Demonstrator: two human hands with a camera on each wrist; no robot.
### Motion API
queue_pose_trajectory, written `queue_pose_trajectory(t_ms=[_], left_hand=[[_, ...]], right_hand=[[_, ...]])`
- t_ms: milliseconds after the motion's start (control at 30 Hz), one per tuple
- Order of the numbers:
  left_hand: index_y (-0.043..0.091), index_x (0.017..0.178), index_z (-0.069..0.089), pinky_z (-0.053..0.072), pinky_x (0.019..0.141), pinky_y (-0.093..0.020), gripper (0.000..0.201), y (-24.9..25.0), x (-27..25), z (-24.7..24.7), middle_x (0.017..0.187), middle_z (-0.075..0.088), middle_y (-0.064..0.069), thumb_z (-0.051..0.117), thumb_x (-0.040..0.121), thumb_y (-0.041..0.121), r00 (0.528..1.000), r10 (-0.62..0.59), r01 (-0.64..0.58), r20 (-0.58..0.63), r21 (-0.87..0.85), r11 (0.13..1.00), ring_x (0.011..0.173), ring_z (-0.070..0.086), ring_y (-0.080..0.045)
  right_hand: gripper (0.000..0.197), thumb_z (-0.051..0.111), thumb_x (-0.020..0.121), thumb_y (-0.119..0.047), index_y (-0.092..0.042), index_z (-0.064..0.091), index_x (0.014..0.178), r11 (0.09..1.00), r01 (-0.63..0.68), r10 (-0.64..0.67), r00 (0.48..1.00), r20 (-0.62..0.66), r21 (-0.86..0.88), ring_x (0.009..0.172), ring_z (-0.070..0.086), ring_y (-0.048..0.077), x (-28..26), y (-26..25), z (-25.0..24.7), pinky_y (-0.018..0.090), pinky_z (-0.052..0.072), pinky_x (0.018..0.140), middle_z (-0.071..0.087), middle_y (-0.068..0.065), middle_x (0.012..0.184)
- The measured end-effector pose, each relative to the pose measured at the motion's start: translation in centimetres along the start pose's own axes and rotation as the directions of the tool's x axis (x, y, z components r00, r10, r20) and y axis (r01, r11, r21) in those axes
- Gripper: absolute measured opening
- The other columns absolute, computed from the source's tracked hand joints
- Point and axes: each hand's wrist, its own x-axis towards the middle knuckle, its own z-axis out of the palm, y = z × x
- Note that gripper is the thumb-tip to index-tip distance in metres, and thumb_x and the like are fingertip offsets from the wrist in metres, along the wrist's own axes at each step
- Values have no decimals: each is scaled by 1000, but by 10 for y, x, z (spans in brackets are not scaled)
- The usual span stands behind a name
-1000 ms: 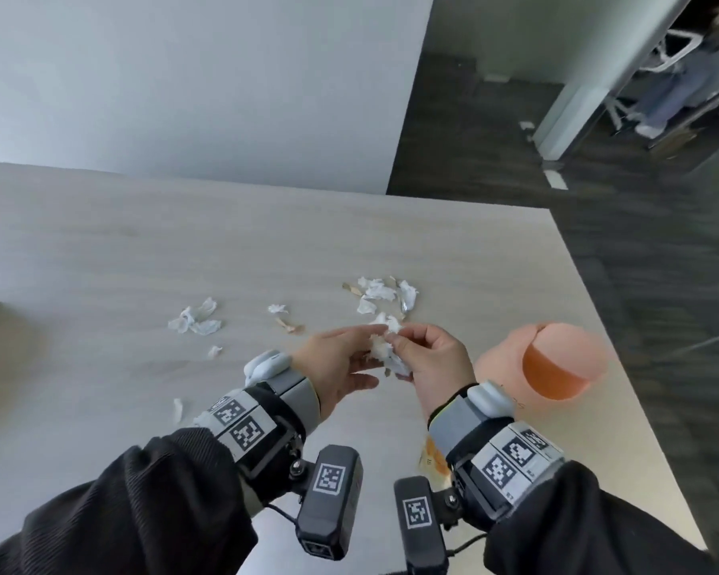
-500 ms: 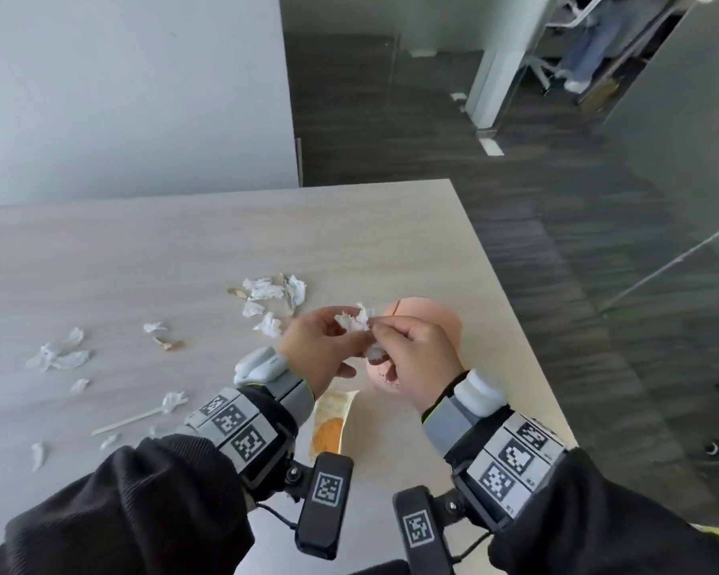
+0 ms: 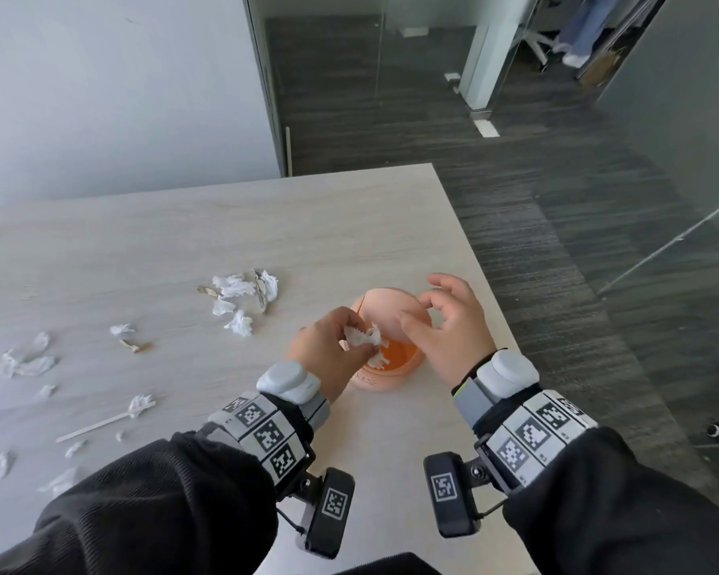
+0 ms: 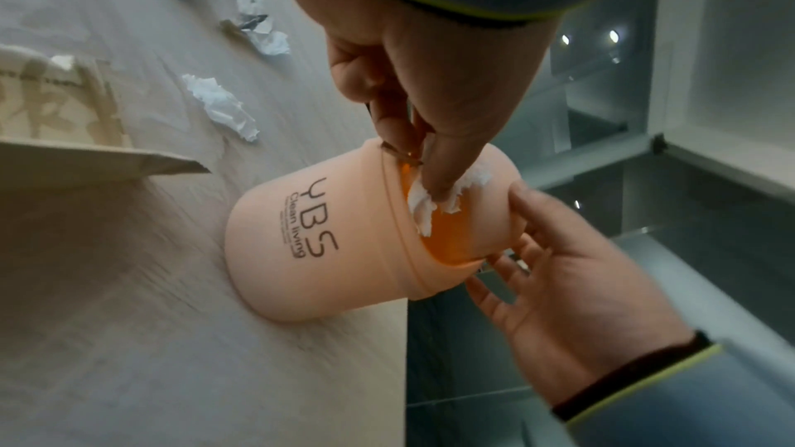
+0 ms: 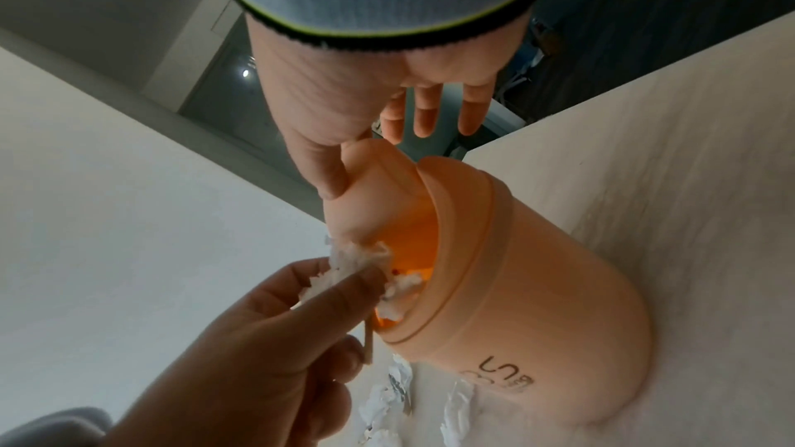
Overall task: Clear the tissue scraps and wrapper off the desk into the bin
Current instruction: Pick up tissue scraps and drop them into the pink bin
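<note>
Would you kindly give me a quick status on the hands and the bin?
Left hand pinching tissue scraps at bin mouth. Right hand thumb tilting swing lid open. More scraps on desk; nothing blocking.

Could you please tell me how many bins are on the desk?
1. The peach bin stands near the desk's right edge, between the left hand, pinching tissue at its opening, and the right hand. The desk's left part is out of view.
</note>
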Motion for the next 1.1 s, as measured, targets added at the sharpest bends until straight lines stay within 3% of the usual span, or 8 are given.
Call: queue_pose_trajectory(t_ms=[167, 300, 433, 533, 633, 800, 967, 1100], left_hand=[[33, 91, 67, 49, 66, -29, 14, -2, 10, 5, 90, 65, 13, 72, 80, 38, 983, 152, -170, 106, 190, 967, 78, 62, -13], [33, 96, 73, 52, 81, -37, 20, 0, 23, 7, 109, 65, 12, 60, 86, 44, 938, 232, -310, 259, 324, 894, 95, 61, -16], [30, 98, 69, 53, 79, -39, 33, 7, 24, 5, 103, 64, 12, 46, 87, 52, 911, 198, -361, 363, 467, 807, 93, 59, -18], [28, 95, 68, 49, 71, -31, 17, 3, 22, -2, 93, 61, 13, 59, 82, 35, 894, 276, -388, 354, 297, 873, 81, 59, -15], [33, 95, 69, 47, 71, -23, 29, -4, 19, -8, 100, 63, 13, 66, 77, 11, 940, 275, -294, 202, 69, 953, 76, 59, -10], [34, 99, 57, 48, 67, -26, 38, -13, 21, -12, 103, 50, 11, 74, 72, 13, 986, 155, -152, 54, -61, 986, 73, 56, -13], [23, 101, 59, 49, 63, -27, 28, -30, 13, -12, 97, 67, 8, 72, 76, 20, 988, -32, 38, 153, -37, 999, 77, 62, -17], [22, 80, 66, 41, 54, -23, 6, -48, 8, -23, 87, 72, -1, 70, 80, 19, 985, -97, 98, 141, 1, 995, 66, 58, -14]], right_hand=[[26, 72, 79, -31, -20, 57, 60, 998, 3, -2, 1000, -6, 68, 113, 52, 12, 0, 2, 4, 34, 43, 96, 53, -9, 120], [26, 69, 76, -37, -21, 58, 60, 995, 6, -5, 1000, -5, 104, 110, 54, 14, -4, 2, 7, 30, 43, 91, 55, -9, 115], [26, 71, 82, -30, -12, 61, 65, 993, 4, -2, 1000, -22, 115, 108, 54, 9, -6, 5, 6, 18, 39, 85, 55, -10, 116], [25, 70, 82, -30, -12, 62, 68, 991, -9, 15, 999, -44, 131, 108, 53, 5, -8, 7, 5, 17, 40, 83, 55, -10, 116], [26, 71, 84, -27, -12, 61, 66, 989, -48, 56, 997, -56, 143, 107, 52, -3, -9, 4, 2, 14, 39, 80, 56, -11, 117], [26, 70, 84, -26, -12, 60, 65, 984, -79, 90, 994, -62, 159, 105, 50, -9, -13, -1, 3, 16, 39, 79, 56, -13, 117], [17, 70, 85, -24, -16, 63, 72, 985, -77, 90, 993, -80, 157, 105, 52, -5, -18, -3, 5, 12, 38, 81, 56, -8, 116], [15, 71, 82, -23, -27, 62, 93, 993, -19, 38, 985, -169, 115, 98, 48, -10, -22, -18, 4, 5, 34, 78, 51, -16, 107]])
